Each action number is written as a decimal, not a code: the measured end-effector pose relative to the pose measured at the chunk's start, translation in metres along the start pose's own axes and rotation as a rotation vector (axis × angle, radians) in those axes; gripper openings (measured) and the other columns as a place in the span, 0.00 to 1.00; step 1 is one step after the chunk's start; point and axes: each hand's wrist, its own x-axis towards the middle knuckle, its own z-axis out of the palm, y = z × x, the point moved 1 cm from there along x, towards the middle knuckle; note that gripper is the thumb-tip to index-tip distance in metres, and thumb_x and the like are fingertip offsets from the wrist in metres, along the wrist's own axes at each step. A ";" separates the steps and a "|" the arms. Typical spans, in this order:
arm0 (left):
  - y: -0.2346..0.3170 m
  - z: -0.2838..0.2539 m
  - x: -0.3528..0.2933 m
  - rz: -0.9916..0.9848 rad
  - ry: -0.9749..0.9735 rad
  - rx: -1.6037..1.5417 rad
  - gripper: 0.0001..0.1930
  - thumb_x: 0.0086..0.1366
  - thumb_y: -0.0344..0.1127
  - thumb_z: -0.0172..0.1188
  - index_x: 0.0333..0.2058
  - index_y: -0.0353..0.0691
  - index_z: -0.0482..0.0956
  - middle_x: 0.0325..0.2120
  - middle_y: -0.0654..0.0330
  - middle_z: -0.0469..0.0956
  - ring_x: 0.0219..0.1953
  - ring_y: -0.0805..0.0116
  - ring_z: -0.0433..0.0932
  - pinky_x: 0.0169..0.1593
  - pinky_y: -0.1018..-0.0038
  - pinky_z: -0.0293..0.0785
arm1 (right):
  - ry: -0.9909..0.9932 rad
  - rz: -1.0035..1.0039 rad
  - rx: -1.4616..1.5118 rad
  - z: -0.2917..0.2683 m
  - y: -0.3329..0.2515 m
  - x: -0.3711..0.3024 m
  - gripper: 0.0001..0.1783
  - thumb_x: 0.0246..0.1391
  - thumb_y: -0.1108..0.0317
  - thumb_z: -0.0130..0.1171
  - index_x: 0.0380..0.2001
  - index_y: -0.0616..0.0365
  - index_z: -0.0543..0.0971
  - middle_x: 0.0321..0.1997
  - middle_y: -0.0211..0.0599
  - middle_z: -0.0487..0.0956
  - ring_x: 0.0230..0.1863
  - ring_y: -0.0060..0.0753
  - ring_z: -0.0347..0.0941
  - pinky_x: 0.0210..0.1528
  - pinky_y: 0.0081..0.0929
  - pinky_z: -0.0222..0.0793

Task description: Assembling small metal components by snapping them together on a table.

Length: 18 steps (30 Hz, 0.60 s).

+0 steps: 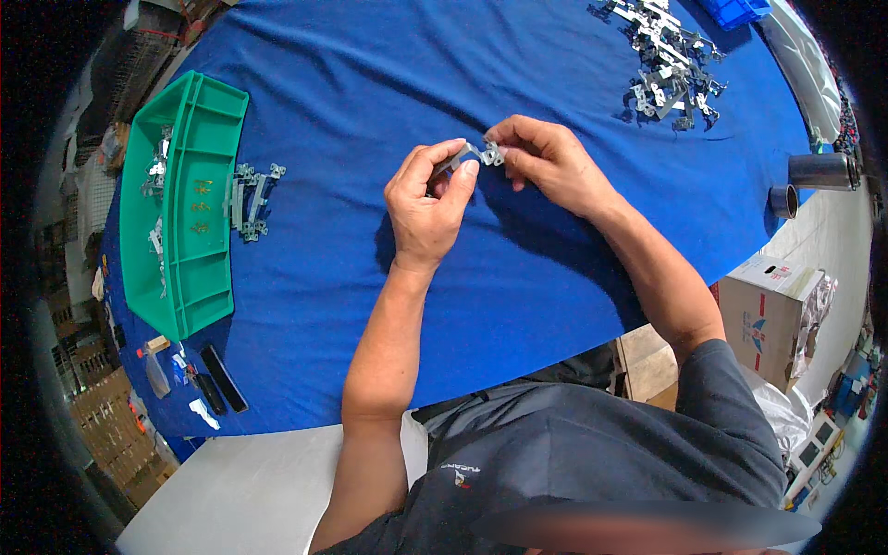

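Over the middle of the blue cloth, my left hand [427, 205] pinches a small silvery metal bracket [492, 154] between thumb and fingers. My right hand [555, 166] meets it from the other side, its thumb and forefinger closed at the bracket's holed end. Part of the bracket's body is hidden behind my left fingers. To the left, a small group of similar metal brackets [250, 203] lies beside a green plastic bin [208, 116]. More metal pieces [159, 166] sit inside that bin.
A loose heap of metal brackets [671, 69] lies at the far right, near a blue crate [735, 11]. Dark cylindrical containers [821, 172] stand at the right edge. A black bar [224, 377] and small tools lie near left. A cardboard box [768, 310] is beyond the table.
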 end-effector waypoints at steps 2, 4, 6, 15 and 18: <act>0.000 0.000 -0.001 0.016 -0.012 0.043 0.10 0.60 0.27 0.66 0.41 0.35 0.82 0.31 0.66 0.78 0.30 0.82 0.73 0.34 0.83 0.69 | -0.008 0.021 0.090 -0.001 -0.001 0.002 0.11 0.64 0.69 0.52 0.44 0.63 0.78 0.29 0.28 0.77 0.29 0.17 0.71 0.30 0.19 0.72; 0.000 0.001 -0.001 0.035 -0.027 0.068 0.10 0.59 0.26 0.66 0.41 0.35 0.82 0.30 0.67 0.78 0.28 0.83 0.71 0.31 0.84 0.66 | -0.035 0.049 0.134 -0.003 -0.009 0.002 0.12 0.65 0.68 0.52 0.45 0.63 0.78 0.31 0.29 0.76 0.32 0.19 0.72 0.32 0.20 0.73; 0.001 0.002 -0.001 0.052 -0.039 0.083 0.10 0.59 0.26 0.66 0.41 0.35 0.82 0.30 0.67 0.78 0.27 0.84 0.70 0.30 0.85 0.66 | -0.054 0.029 0.113 -0.003 -0.002 0.003 0.12 0.65 0.67 0.52 0.44 0.63 0.78 0.31 0.29 0.76 0.30 0.18 0.72 0.31 0.19 0.72; 0.004 0.001 -0.002 0.078 0.047 0.085 0.10 0.59 0.25 0.66 0.41 0.35 0.82 0.30 0.66 0.77 0.28 0.83 0.71 0.31 0.84 0.66 | 0.139 0.071 0.120 -0.008 -0.005 0.001 0.11 0.64 0.63 0.55 0.39 0.61 0.78 0.26 0.26 0.77 0.23 0.14 0.68 0.24 0.16 0.65; 0.002 0.000 -0.002 0.071 0.091 0.048 0.10 0.59 0.25 0.66 0.41 0.34 0.82 0.30 0.66 0.77 0.29 0.82 0.72 0.33 0.84 0.68 | -0.043 0.128 -0.045 -0.002 -0.009 0.000 0.10 0.64 0.65 0.56 0.40 0.60 0.80 0.28 0.23 0.77 0.24 0.10 0.66 0.21 0.12 0.59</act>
